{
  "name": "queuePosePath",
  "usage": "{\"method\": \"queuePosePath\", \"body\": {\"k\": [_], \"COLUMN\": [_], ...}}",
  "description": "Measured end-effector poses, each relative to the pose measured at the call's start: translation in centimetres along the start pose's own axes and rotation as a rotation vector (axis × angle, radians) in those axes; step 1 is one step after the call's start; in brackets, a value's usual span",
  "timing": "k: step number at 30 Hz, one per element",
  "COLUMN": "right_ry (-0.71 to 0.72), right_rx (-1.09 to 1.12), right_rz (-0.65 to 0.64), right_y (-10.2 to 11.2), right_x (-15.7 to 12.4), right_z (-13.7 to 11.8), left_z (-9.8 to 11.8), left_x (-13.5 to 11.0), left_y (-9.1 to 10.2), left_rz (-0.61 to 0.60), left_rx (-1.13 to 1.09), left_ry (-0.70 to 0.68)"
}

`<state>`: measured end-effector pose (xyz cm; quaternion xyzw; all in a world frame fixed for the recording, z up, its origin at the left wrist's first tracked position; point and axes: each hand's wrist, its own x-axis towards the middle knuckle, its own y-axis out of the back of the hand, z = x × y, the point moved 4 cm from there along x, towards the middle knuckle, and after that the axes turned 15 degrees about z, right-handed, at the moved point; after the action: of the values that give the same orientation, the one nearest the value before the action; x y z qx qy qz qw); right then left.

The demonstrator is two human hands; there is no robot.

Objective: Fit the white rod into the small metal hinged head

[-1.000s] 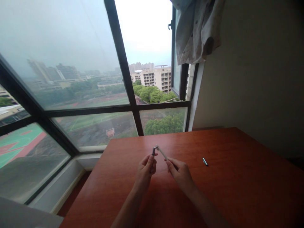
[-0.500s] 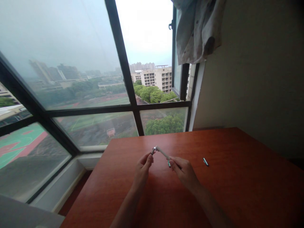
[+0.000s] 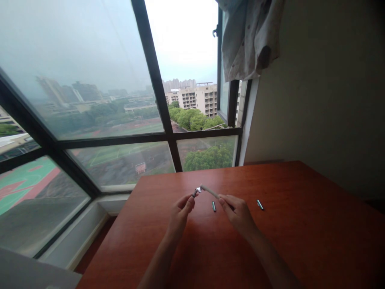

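Note:
My left hand (image 3: pixel 181 212) pinches a short dark-handled tool with a shiny silver end, which looks like a razor handle (image 3: pixel 197 191). In my right hand (image 3: pixel 237 210) is a slim pale stick (image 3: pixel 209 191), its far tip right beside the silver end; whether they touch I cannot tell. The kind of stick is too small to make out. Between the hands a small green-and-black piece with a pale edge (image 3: pixel 213 206), like a razor cartridge, lies on the brown wooden table (image 3: pixel 195 257). A similar small piece (image 3: pixel 260 205) rests right of my right hand.
Large dark-framed windows (image 3: pixel 114 141) stand beyond the table's far and left edges, one pane swung open. A pale cloth (image 3: pixel 249 44) hangs at the upper right. Along the right side runs a plain wall (image 3: pixel 315 100).
My right hand has shifted slightly right, drawing the pale stick's tip off the silver end a little. The piece between the hands now shows fully. My left hand has barely moved.

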<state>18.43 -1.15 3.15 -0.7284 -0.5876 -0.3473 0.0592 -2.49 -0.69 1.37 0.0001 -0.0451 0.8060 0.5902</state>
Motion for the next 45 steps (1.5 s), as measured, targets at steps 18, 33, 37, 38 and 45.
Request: {"method": "queuePosePath", "body": {"k": [18, 33, 37, 38, 45], "right_ry": [0.022, 0.093, 0.112, 0.115, 0.089], "right_rx": [-0.001, -0.092, -0.139, -0.142, -0.129], "right_rz": [-0.002, -0.050, -0.027, -0.029, -0.021], "right_y": [0.3, 0.4, 0.3, 0.2, 0.5], "right_x": [0.2, 0.0, -0.1, -0.1, 0.1], "right_z": [0.2, -0.3, -0.2, -0.3, 0.0], "left_z": [0.9, 1.4, 1.6, 1.7, 2.1], "left_x": [-0.3, -0.4, -0.5, -0.5, -0.6], "left_y": [0.2, 0.3, 0.2, 0.1, 0.3], "left_rz": [0.066, 0.155, 0.144, 0.144, 0.169], "left_rx": [0.029, 0.135, 0.175, 0.177, 0.153], "left_ry": [-0.031, -0.149, -0.237, -0.258, -0.253]}}
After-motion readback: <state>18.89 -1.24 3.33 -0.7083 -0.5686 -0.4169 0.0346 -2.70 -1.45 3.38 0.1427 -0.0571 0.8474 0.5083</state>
